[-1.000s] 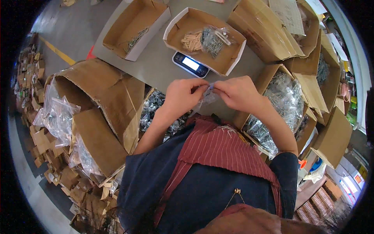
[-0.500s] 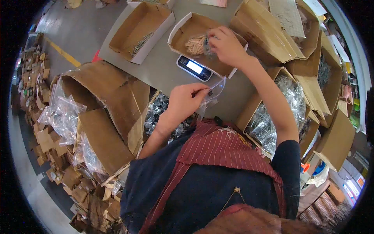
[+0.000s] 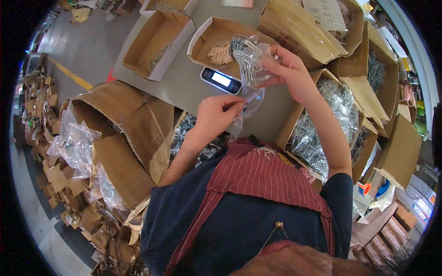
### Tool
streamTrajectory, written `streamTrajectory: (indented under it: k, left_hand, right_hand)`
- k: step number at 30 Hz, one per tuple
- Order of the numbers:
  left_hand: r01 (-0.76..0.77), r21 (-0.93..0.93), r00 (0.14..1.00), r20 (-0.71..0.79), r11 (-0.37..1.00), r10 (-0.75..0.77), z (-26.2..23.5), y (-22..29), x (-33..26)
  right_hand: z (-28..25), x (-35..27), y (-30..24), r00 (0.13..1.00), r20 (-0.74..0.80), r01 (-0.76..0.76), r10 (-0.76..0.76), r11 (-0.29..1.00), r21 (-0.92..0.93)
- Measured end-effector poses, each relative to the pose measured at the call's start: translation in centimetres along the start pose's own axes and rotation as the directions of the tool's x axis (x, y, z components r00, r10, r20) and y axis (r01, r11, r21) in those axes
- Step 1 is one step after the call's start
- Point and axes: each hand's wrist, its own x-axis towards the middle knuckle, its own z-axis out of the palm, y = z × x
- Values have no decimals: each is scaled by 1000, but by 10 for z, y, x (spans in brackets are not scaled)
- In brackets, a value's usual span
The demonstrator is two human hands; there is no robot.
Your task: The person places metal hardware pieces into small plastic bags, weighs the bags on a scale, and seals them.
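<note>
While right hand [image 3: 291,73] grips, screw bag [image 3: 251,63] extends left.

With my left hand [image 3: 217,114] I pinch a clear plastic bag [image 3: 254,103]. My right hand [image 3: 294,76] holds a clear bag of metal fasteners [image 3: 248,63] at the near right side of a cardboard tray [image 3: 214,31], where tan pegs [image 3: 221,54] lie. A lit-screen device [image 3: 221,80] sits just before it. Left stands a second tray [image 3: 154,39]; right, a carton [image 3: 293,122] of bagged metal parts [image 3: 324,126].
</note>
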Motion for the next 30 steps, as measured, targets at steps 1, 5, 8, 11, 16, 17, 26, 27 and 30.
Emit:
streamTrajectory:
  k: [1,5,8,11,16,17,26,27,30]
  left_hand:
    - [-29,-20,999,-15,999,28,1,-2,0]
    - [-82,-202,997,-30,976,77,3,-7,-3]
    - [13,-297,999,47,955,1,-6,7,-8]
    - [35,-346,999,30,938,-26,-6,6,-12]
    - [5,-348,1000,29,937,5,-9,3,-14]
    - [-20,-364,1000,3,931,23,-9,4,-15]
    - [6,-430,1000,15,903,1,-12,10,-20]
    - [5,-428,1000,16,904,2,-12,12,-21]
    - [0,-435,999,36,900,18,-14,16,-21]
  right_hand:
    - [2,-5,-2,1000,8,-10,10,999,32]
    - [11,-23,-12,999,23,-29,27,996,85]
    - [13,-32,-18,998,56,-26,22,997,72]
    - [18,-39,-20,997,76,-19,16,999,43]
    - [20,-47,-21,995,102,0,1,1000,-13]
    - [21,-48,-22,993,117,5,1,999,-46]
    - [23,-56,-25,990,139,6,-5,1000,-5]
    - [24,-57,-25,990,138,8,-7,1000,-4]
    - [25,-58,-22,991,128,41,-41,999,-2]
